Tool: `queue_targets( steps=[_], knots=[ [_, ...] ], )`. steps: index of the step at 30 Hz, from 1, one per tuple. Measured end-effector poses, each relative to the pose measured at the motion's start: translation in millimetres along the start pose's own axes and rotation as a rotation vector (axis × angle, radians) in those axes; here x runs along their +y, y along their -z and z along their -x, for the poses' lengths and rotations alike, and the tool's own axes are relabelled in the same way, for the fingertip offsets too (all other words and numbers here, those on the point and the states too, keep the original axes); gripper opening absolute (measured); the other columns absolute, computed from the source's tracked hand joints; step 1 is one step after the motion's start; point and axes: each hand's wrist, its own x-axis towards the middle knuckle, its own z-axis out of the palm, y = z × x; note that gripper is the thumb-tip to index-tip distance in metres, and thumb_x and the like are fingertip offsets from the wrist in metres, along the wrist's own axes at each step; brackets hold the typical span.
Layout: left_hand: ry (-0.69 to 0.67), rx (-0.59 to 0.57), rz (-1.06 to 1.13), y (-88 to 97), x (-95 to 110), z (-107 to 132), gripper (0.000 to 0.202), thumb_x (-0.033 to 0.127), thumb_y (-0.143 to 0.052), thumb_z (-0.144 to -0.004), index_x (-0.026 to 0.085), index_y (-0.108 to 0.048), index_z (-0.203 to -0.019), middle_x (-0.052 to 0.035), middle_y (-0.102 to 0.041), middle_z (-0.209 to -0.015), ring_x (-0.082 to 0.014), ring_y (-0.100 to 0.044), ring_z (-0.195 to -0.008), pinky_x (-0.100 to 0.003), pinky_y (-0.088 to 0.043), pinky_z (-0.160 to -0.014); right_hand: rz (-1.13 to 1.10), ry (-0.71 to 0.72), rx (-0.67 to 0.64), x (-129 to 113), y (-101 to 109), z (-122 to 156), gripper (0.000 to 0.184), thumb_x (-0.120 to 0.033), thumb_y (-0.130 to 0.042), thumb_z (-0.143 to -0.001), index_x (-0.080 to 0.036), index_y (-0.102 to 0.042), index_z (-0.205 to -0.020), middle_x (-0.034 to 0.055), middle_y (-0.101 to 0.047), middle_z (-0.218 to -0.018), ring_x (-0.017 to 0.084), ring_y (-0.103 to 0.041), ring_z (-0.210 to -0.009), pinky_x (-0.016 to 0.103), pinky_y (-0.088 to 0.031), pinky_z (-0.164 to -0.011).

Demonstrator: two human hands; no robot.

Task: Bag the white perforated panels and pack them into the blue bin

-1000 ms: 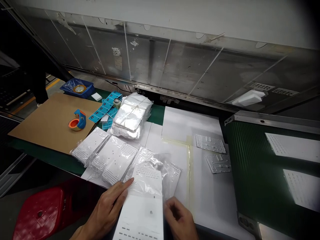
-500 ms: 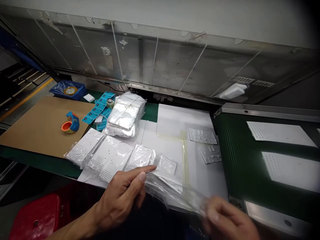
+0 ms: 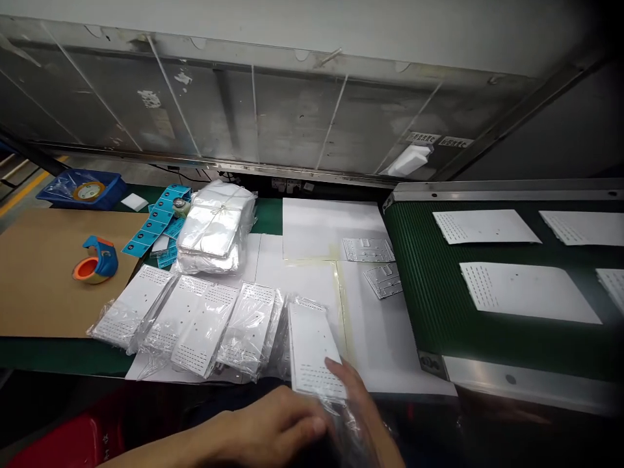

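White board in clear bag [image 3: 314, 348], one, lying at the near edge of the table; clock readings taken from this board, twelve pointing away from the wearer. Right hand [image 3: 355, 390], at four o'clock, one digit laid on the board's face by its near right edge, seemingly to steady it; underside hidden, so whether the fingers pinch cannot be told. Left hand [image 3: 283, 422], at seven o'clock, bent inward beside the bag's loose near end [image 3: 348, 429]; fingertips dark and blurred, grip likewise unclear.

Row of bagged boards [image 3: 246, 325], at nine o'clock, leaning and overlapping, probably to save room; tied stack of clear bags [image 3: 214, 224], at eleven, the string evidently holding slippery plastic together; tape cutter [image 3: 97, 260], blue and orange, at ten, on brown cardboard [image 3: 39, 286]; white paper [image 3: 390, 338], from twelve round to three, taped at its seams, perhaps to protect the boards' faces; green belt [image 3: 419, 279], at two, bearing bare boards [image 3: 526, 292], spaced apart, presumably for easy lifting.
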Motion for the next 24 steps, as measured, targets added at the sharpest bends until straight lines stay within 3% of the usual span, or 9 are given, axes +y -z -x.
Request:
queue_targets(
  steps=[3,6,9,12,15,17,20,22,24],
  knots=[
    [0.271,0.292,0.216,0.9,-39,-13,0.036,0.040,-0.043,-0.089,0.013,-0.059,-0.107,-0.0116,-0.065,-0.101,-0.0227,-0.061,-0.091,-0.034,-0.048,-0.082,0.156,0.010,0.006,14,8,-23,0.052,-0.043,-0.054,-0.078,-0.016,-0.044,-0.122,0.0116,-0.066,-0.105,0.026,-0.065,-0.087,0.036,-0.050,-0.072],
    [0.478,0.481,0.551,0.8,-76,-32,0.059,0.037,-0.055,-0.082,0.012,-0.035,-0.131,-0.0186,-0.048,-0.129,-0.0266,-0.056,-0.105,-0.037,-0.050,-0.081,0.370,0.037,0.069,30,13,-50,0.055,-0.039,-0.053,-0.076,-0.013,-0.041,-0.122,0.0134,-0.060,-0.115,0.025,-0.059,-0.101,0.036,-0.046,-0.084],
    [0.565,0.595,0.715,-3.5,-98,-46,0.082,0.033,-0.060,-0.079,0.015,-0.011,-0.142,-0.0190,-0.030,-0.143,-0.0285,-0.049,-0.115,-0.038,-0.050,-0.084,0.659,0.037,0.133,43,13,-64,0.053,-0.039,-0.056,-0.072,-0.012,-0.047,-0.117,0.0160,-0.059,-0.113,0.031,-0.056,-0.104,0.041,-0.041,-0.087],
    [0.572,0.689,0.798,-12.1,-102,-44,0.091,0.032,-0.062,-0.078,0.019,0.000,-0.143,-0.0180,-0.028,-0.143,-0.0286,-0.047,-0.118,-0.038,-0.048,-0.087,0.902,0.035,0.159,43,16,-63,0.047,-0.043,-0.053,-0.074,-0.016,-0.053,-0.112,0.0151,-0.060,-0.108,0.033,-0.057,-0.099,0.043,-0.040,-0.083],
    [0.564,0.813,0.896,-24.3,-104,-29,0.084,0.033,-0.063,-0.077,0.023,-0.009,-0.142,-0.0156,-0.033,-0.140,-0.0273,-0.050,-0.115,-0.038,-0.048,-0.088,1.058,0.033,0.162,20,22,-63,0.048,-0.050,-0.054,-0.072,-0.015,-0.059,-0.105,0.0172,-0.060,-0.102,0.035,-0.058,-0.095,0.045,-0.041,-0.079],
    [0.609,0.890,0.984,-33.6,-113,-22,0.076,0.034,-0.062,-0.077,0.022,-0.019,-0.138,-0.0156,-0.036,-0.138,-0.0273,-0.051,-0.113,-0.038,-0.048,-0.088,1.115,0.094,0.177,-6,24,-76,0.056,-0.053,-0.048,-0.076,-0.015,-0.052,-0.117,0.0191,-0.054,-0.116,0.036,-0.050,-0.108,0.045,-0.038,-0.086],
    [0.714,0.940,1.106,-46.2,-133,-29,0.061,0.032,-0.062,-0.076,0.017,-0.032,-0.127,-0.0185,-0.037,-0.136,-0.0292,-0.053,-0.111,-0.038,-0.048,-0.087,1.143,0.233,0.135,-46,21,-112,0.056,-0.048,-0.041,-0.083,-0.022,-0.037,-0.132,0.0095,-0.040,-0.137,0.026,-0.035,-0.126,0.036,-0.029,-0.098],
    [0.731,0.977,1.140,-52.0,-144,-38,0.051,0.031,-0.061,-0.076,0.015,-0.038,-0.119,-0.0188,-0.037,-0.135,-0.0294,-0.053,-0.110,-0.037,-0.048,-0.087,1.144,0.250,0.088,-62,20,-136,0.053,-0.045,-0.045,-0.081,-0.023,-0.042,-0.129,0.0075,-0.045,-0.133,0.024,-0.040,-0.122,0.033,-0.031,-0.097],
    [0.714,1.018,1.169,-56.0,-148,-43,0.047,0.032,-0.062,-0.075,0.014,-0.042,-0.113,-0.0192,-0.038,-0.135,-0.0294,-0.052,-0.111,-0.036,-0.047,-0.087,1.137,0.207,0.105,-66,23,-147,0.048,-0.044,-0.046,-0.080,-0.019,-0.049,-0.121,0.0117,-0.054,-0.121,0.027,-0.050,-0.109,0.037,-0.035,-0.090]
  ],
)
